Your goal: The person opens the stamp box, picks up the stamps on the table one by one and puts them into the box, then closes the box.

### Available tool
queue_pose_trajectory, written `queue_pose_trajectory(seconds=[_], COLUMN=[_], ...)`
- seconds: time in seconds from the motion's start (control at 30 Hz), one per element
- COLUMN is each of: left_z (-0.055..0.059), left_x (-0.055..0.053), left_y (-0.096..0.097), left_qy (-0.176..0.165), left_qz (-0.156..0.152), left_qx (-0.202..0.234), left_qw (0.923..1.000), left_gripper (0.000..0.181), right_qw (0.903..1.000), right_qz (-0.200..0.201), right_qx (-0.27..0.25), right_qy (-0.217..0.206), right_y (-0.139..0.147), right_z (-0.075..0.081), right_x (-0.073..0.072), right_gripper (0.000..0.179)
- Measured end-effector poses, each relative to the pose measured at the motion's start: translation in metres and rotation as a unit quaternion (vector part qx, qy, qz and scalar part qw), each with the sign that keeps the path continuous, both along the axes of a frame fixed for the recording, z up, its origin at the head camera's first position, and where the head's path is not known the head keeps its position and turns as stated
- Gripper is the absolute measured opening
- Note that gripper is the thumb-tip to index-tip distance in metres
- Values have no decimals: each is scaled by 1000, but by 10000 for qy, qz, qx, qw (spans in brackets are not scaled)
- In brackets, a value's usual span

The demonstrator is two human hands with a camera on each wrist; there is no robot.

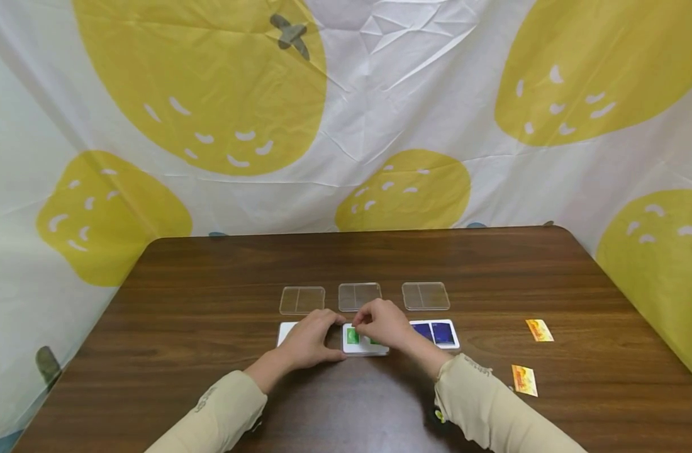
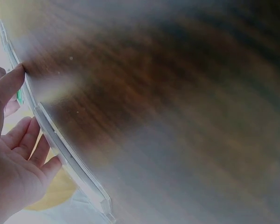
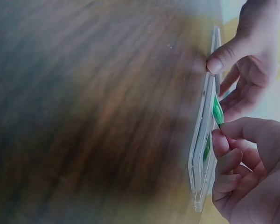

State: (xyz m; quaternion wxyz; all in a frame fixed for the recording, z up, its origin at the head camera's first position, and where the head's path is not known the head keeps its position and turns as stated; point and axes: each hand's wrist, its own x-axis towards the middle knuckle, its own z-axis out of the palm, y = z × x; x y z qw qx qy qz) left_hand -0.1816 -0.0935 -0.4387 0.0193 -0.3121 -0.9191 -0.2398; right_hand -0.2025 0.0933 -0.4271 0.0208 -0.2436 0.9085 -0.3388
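Note:
My left hand [image 1: 309, 340] holds the left side of the middle white case [image 1: 365, 353], thumb at its near corner and index finger at its far corner. Between thumb and index finger, my right hand [image 3: 252, 163] pinches a small green card [image 3: 218, 111], which is tilted up from the case. A second green piece [image 3: 206, 148] lies in the case's other half, partly hidden by the right hand. To the left, a white case [image 1: 285, 331] is mostly covered by my left hand. The right-hand case [image 1: 457, 343] holds dark blue cards [image 1: 443, 333] and is partly behind my right wrist.
Three clear divided lids [image 1: 302, 301] lie in a row behind the cases on the brown wooden table [image 1: 210, 283]. Two orange-yellow cards [image 1: 540, 330] lie apart at the right, one nearer the front. A white cloth with yellow fruit shapes [image 1: 402, 189] hangs behind the table.

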Motion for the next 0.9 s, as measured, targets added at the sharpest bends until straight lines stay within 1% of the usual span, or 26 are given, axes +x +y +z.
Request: queue_pose_trajectory(seconds=[0.17,0.43,0.67,0.9], left_z=[0,0,-1,-1], left_x=[0,0,0,0], left_y=[0,0,0,0], left_qy=[43,-10,-16,-12], left_qz=[-7,16,18,10], left_qx=[11,56,40,50], left_qw=[10000,10000,10000,10000], left_gripper=[51,51,51,51], right_qw=[9987,9944,9933,9937], right_qz=[-138,-375,-463,-461], right_qx=[323,653,715,620], right_qy=[377,737,782,815], right_y=[-3,-6,-5,-4], right_z=[-1,-2,-4,-4], right_x=[0,3,5,5], right_gripper=[7,8,8,7])
